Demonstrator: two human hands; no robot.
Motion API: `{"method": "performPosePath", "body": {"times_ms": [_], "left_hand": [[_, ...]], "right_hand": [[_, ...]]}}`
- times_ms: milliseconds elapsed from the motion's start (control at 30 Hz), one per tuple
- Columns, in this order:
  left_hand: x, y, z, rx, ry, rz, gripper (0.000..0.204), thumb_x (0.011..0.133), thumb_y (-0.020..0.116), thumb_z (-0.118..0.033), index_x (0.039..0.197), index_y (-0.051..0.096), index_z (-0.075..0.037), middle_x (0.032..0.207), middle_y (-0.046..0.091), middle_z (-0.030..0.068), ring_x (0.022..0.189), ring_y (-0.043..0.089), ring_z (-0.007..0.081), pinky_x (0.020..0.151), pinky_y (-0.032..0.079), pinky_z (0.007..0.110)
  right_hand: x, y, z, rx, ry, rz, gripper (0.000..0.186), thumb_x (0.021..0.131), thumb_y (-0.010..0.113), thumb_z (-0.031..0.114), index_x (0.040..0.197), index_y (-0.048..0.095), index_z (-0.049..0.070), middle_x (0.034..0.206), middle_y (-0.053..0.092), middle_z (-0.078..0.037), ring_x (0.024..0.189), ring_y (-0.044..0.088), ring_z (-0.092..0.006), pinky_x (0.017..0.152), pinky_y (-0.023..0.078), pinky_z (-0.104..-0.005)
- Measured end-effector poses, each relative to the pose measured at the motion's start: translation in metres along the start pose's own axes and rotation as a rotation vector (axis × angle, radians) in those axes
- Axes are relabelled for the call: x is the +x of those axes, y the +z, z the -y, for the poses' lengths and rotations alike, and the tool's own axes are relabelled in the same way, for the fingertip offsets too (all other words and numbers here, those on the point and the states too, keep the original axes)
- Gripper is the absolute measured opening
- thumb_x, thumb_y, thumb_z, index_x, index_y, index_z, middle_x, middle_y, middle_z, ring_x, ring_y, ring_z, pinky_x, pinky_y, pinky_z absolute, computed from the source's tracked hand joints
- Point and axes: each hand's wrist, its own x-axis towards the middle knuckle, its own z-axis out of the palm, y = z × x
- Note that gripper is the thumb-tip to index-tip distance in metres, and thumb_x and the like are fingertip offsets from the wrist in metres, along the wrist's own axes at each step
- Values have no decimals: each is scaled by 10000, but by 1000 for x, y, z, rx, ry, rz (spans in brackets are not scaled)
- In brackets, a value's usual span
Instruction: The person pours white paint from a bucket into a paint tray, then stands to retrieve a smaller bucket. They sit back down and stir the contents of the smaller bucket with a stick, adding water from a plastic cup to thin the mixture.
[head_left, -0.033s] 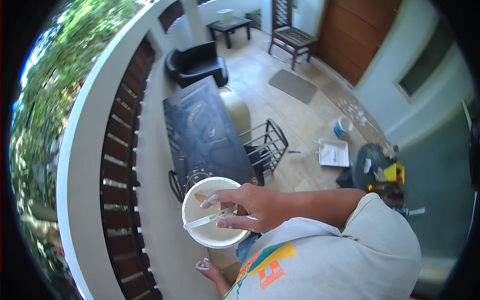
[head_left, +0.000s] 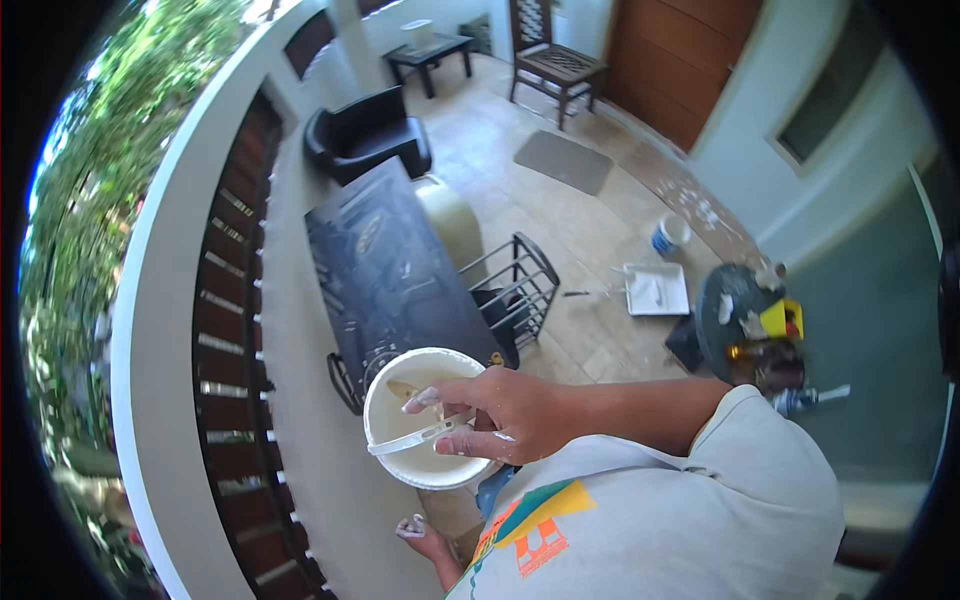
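Observation:
My right hand [head_left: 500,408] reaches in from the right and is closed on the handle of a white bucket [head_left: 440,480]. The pale plastic handle [head_left: 415,438] crosses the bucket's mouth and passes between thumb and fingers. White smears cover the fingertips. Inside the bucket, a tan piece [head_left: 402,390] shows in part behind the fingers; its kind is unclear. Lower down, beside my shirt, my left hand [head_left: 425,538] hangs with loosely curled, whitened fingers apart, and nothing shows in it.
Beyond the bucket stands a dark table [head_left: 390,260] with a metal-framed chair [head_left: 520,290] at its side. A white paint tray [head_left: 657,290] and a white-and-blue tub [head_left: 670,235] rest on the tiled floor. At right is a cluttered round table [head_left: 715,310]; a slatted railing [head_left: 230,350] runs along the left.
The table, chairs, tray and tub have shifted left in view as my head or body turned. My right hand keeps its hold on the bucket handle.

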Motion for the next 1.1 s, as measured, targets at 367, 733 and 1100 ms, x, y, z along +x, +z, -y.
{"method": "performPosePath", "body": {"times_ms": [367, 733, 1100], "left_hand": [[126, 158, -248, 169, 676, 421, 332, 982, 665, -177, 1215, 520, 10, 1008, 521, 75, 821, 468, 164, 745, 433, 316], [-44, 459, -469, -42, 849, 891, 310, 949, 696, -101, 1179, 527, 20, 887, 459, 21, 742, 402, 119, 673, 398, 286], [-77, 558, -497, -9, 634, 802, 229, 1012, 641, -133, 1163, 503, -30, 919, 479, -4, 742, 427, 71, 650, 396, 237]], "right_hand": [[-208, -66, -72, -13, 87, -1258, 391, 987, 679, 132, 1341, 580, -3, 971, 737, -126, 935, 709, -151, 756, 551, -294], [-369, -236, -268, -93, 552, -1681, 308, 990, 662, 163, 1256, 611, 17, 957, 696, -131, 738, 629, -154, 706, 515, -319], [-424, -394, -318, 608, 612, -1769, 412, 1017, 643, 219, 1312, 559, -56, 647, 511, 1, 471, 427, -63, 443, 353, -260]]}}
